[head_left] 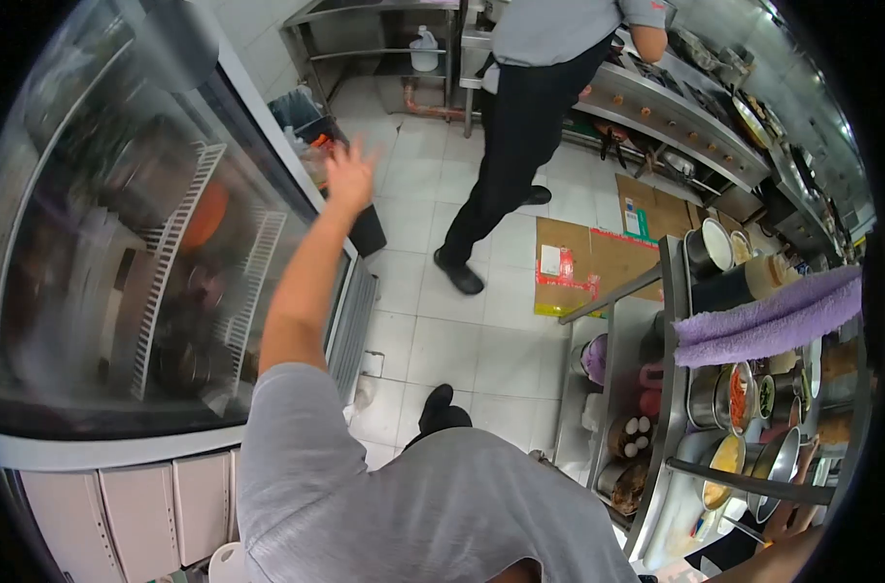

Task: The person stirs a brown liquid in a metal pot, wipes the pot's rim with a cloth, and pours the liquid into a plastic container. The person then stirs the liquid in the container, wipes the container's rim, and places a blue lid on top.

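Observation:
My left hand (pixel 350 177) is stretched forward past the edge of the glass-door fridge (pixel 170 243). Its fingers are spread and a little blurred, with nothing seen in them. Behind it, from this view, stands a dark bin (pixel 368 231) with a bag in its top and something orange near the rim. My right forearm (pixel 778 562) shows at the bottom right, beside the steel prep counter (pixel 671 282); its fingers cannot be made out. Near that arm are a bowl of yellow food (pixel 724 466), a steel bowl (pixel 778 466) and a white board (pixel 671 534).
A person in black trousers (pixel 520 126) stands ahead near the stove (pixel 676 117). Flattened cardboard (pixel 569 262) lies on the tiled floor. A purple towel (pixel 768 316) hangs over the counter rail. Eggs (pixel 637 432) sit on the shelf below. A white jug (pixel 424 51) stands on a far rack.

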`<state>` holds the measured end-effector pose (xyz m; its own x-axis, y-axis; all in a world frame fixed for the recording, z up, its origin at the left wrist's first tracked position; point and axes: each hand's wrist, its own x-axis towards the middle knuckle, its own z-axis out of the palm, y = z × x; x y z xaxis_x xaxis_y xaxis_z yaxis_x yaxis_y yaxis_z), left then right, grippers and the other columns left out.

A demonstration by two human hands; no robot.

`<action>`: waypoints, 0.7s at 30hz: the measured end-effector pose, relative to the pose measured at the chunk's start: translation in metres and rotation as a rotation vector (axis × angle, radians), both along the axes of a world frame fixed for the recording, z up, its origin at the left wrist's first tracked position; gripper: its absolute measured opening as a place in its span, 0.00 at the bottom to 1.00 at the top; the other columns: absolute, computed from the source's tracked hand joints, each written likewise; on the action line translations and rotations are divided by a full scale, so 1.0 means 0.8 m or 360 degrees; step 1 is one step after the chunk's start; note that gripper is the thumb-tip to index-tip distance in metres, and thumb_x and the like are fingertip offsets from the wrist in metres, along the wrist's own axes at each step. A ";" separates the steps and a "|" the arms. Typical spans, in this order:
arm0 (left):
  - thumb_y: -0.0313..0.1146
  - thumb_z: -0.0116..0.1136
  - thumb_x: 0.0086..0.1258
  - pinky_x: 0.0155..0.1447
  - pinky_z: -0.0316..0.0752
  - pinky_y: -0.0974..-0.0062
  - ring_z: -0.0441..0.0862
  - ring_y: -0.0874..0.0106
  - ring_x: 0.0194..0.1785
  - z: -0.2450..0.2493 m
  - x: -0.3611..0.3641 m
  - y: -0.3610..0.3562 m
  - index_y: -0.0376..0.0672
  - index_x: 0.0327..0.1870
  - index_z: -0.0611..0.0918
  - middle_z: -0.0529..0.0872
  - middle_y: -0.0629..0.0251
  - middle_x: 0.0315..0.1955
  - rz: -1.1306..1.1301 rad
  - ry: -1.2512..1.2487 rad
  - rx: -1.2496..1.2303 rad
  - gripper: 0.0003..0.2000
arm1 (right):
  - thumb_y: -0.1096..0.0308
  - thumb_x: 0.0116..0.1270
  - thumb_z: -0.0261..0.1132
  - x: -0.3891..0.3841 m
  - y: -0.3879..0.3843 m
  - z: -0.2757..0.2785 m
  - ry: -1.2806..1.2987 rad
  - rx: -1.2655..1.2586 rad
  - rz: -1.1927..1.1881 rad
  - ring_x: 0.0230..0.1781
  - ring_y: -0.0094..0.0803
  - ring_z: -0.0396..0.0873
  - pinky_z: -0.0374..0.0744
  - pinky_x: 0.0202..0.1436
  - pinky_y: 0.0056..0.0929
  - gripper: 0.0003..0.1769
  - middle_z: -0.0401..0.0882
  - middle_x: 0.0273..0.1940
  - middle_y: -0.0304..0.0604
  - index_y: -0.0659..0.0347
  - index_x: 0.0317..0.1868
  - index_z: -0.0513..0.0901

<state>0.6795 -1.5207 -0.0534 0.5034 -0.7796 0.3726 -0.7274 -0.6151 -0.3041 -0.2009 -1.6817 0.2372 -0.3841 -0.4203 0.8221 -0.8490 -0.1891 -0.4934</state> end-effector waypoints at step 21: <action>0.34 0.58 0.64 0.52 0.74 0.72 0.72 0.67 0.51 0.176 -0.686 0.357 0.49 0.70 0.56 0.62 0.58 0.59 -0.1320 0.2043 -0.1634 0.33 | 0.65 0.67 0.53 0.188 0.255 -0.055 -0.1137 0.0460 0.2636 0.66 0.43 0.60 0.57 0.69 0.47 0.28 0.61 0.65 0.52 0.64 0.66 0.60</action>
